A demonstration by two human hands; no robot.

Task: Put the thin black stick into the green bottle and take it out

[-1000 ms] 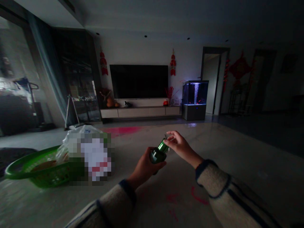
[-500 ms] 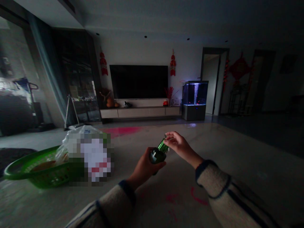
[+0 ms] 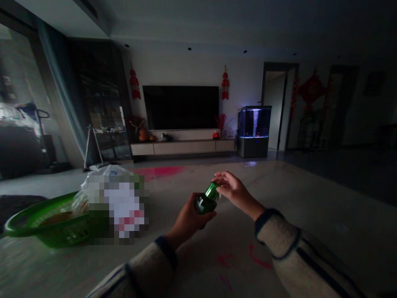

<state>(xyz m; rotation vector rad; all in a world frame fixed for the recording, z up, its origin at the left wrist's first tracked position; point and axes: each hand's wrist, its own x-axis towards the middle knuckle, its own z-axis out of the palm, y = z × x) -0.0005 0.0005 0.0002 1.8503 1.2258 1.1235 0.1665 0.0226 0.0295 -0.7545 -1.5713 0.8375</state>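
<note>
**Item 1:** green glass bottle point(image 3: 207, 198), held in front of the body, tilted, neck up and toward the R. Sits betw. both hands, in the grip itself.

**Grip, L:** L hand point(image 3: 188, 217) wraps the lower body of the bottle, fingers closed round it; firm full-hand hold.

**Grip, R:** R hand point(image 3: 235, 191) is raised at the bottle's top end, in a narrow pinch shape. R fingertips point(image 3: 218, 179) are at or just by the neck; contact and any hold on it cannot be told.

**Status:** bottle top mostly hidden by the R fingers. Cap on or off: cannot tell. No loose cap seen. Contents and fill level: too dark to tell. Both hands are on the one item; nothing else is in hand.

**Nearby, L of grip:** green plastic basket point(image 3: 46, 223) on a pale surface point(image 3: 313, 244), tilted, w/ a tan item inside. White plastic bag point(image 3: 107, 176) and a pixelated package point(image 3: 119, 209) are just beside it, nearer the grip; contents unreadable.

**Below grip:** red marks point(image 3: 259, 260) on the pale surface; cream knit sleeves w/ navy trim point(image 3: 287, 238) on both forearms.

**Far ahead of grip:** wall TV point(image 3: 180, 107), lit fish tank point(image 3: 254, 130).
</note>
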